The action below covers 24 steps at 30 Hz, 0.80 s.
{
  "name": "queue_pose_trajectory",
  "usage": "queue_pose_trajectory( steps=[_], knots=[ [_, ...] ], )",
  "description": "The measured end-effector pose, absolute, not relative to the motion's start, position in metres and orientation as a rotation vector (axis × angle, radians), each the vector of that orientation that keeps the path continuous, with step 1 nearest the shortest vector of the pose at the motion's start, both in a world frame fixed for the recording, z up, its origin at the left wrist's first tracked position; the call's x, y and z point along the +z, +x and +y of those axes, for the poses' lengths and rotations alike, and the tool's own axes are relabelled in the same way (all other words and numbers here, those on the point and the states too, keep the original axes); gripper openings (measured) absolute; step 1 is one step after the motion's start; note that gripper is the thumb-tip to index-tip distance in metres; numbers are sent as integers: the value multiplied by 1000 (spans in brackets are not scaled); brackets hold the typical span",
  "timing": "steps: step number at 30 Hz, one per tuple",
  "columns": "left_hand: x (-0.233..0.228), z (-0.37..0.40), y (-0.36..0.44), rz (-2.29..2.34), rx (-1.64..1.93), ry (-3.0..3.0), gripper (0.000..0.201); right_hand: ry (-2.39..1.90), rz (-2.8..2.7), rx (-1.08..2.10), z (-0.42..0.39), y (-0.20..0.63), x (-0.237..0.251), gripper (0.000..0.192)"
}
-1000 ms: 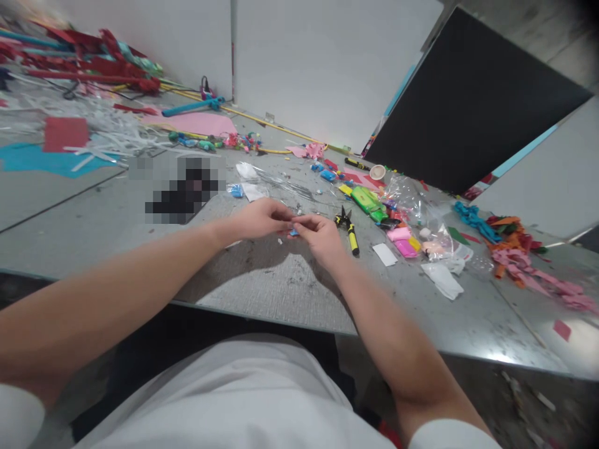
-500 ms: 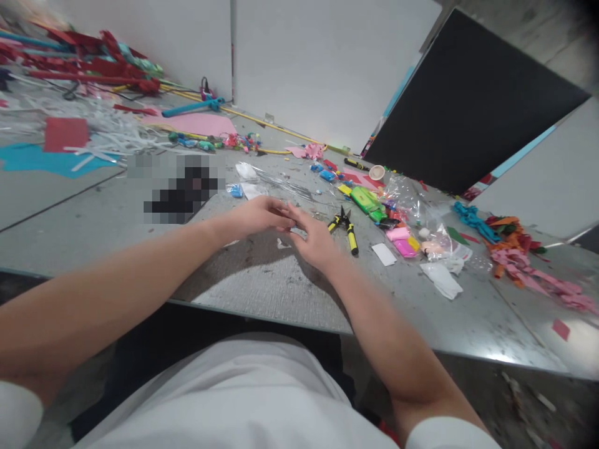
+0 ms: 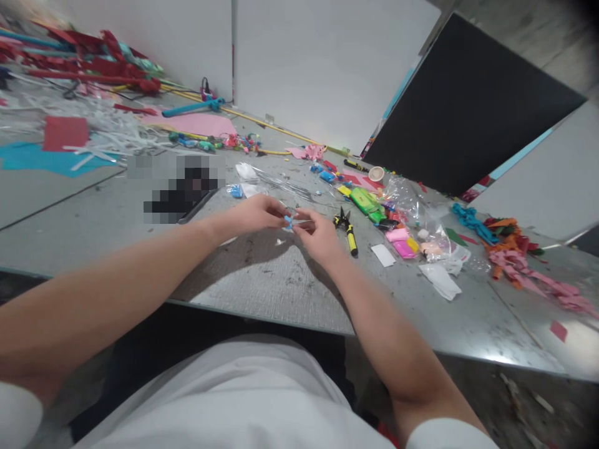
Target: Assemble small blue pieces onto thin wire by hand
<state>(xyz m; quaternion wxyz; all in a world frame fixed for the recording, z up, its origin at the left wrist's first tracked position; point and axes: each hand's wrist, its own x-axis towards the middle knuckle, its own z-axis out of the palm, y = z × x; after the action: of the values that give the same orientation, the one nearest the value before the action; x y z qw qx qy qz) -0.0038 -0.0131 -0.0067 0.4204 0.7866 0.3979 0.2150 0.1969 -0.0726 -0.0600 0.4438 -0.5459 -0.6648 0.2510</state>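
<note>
A small light-blue piece point(image 3: 289, 221), perhaps modelling clay, shows between the fingertips of both my hands above the table. My left hand point(image 3: 262, 213) pinches it from the left. From the right, the fingers of my right hand point(image 3: 318, 234) close on its other side. Its exact shape is too small to make out. Just right of my right hand lie pliers point(image 3: 347, 231) with yellow and black handles, their jaws apart. Beyond my hands is a bundle of thin wires point(image 3: 285, 181), beside a blue packet point(image 3: 235, 191).
Coloured clay packets point(image 3: 367, 204) and clear plastic wrapping lie to the right, near a white paper piece point(image 3: 384, 255). A blurred-out dark object point(image 3: 182, 193) rests at the left. Paper strips point(image 3: 107, 118) heap up at the far left. A black board point(image 3: 472, 100) leans at the back right.
My fingertips have drawn slightly apart, and the light-blue piece now shows between them. My right hand has shifted a little to the right. The things on the table stay in place.
</note>
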Motion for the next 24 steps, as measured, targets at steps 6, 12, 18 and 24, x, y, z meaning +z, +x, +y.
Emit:
queue_pose_trajectory(
  steps=[6, 12, 18, 24],
  knots=[
    [-1, -16, 0, 1130, 596, 1910, 24, -1456, -2067, 448, -78, 196, -52, 23],
    [-5, -10, -2, 1120, 504, 2117, 27, -1367, -2334, 252, -80, 186, -52, 14],
    [-6, -7, -5, 1147, 462, 2182, 35, -1307, -2295, 320, -78, 181, -52, 11],
    [-8, -6, -7, 981, 401, 2065, 34, -1333, -1938, 365, -81, 191, -45, 7]
  ],
)
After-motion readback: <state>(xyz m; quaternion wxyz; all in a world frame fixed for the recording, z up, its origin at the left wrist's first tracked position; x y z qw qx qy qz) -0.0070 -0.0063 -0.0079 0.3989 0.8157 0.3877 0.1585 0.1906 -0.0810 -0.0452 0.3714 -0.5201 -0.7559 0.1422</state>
